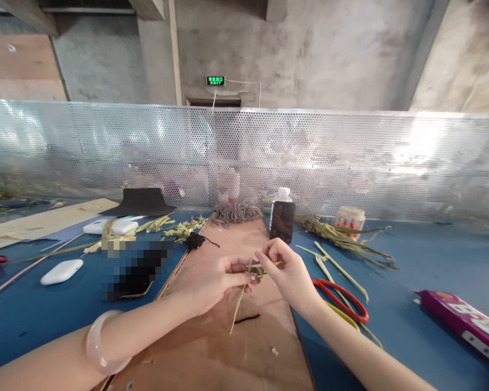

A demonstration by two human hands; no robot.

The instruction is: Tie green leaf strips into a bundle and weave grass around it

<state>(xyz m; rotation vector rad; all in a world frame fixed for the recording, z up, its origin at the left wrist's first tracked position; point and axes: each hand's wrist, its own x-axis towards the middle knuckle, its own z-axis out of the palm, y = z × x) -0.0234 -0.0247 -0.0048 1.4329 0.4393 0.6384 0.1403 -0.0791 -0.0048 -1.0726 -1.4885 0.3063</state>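
Between my two hands is a small piece of green woven leaf strips [257, 269], held above a wooden board [212, 336]. My left hand [224, 279] pinches it from the left with thumb and fingers. From the right, my right hand [283, 269] is closed on the strips, its fingertips close to the left ones. One pale strip end hangs down below the left thumb toward the board. A short dark strand [246, 319] lies on the board beneath. How the strips cross is partly hidden by the fingers.
Red-handled scissors [344, 304] and loose leaf strips [342, 271] lie right of the board, near a purple package [464, 323]. A bottle [284, 191] stands behind a phone [282, 220]. Left are a white earphone case [62, 271], a blurred dark phone [138, 271] and dried leaves [185, 229].
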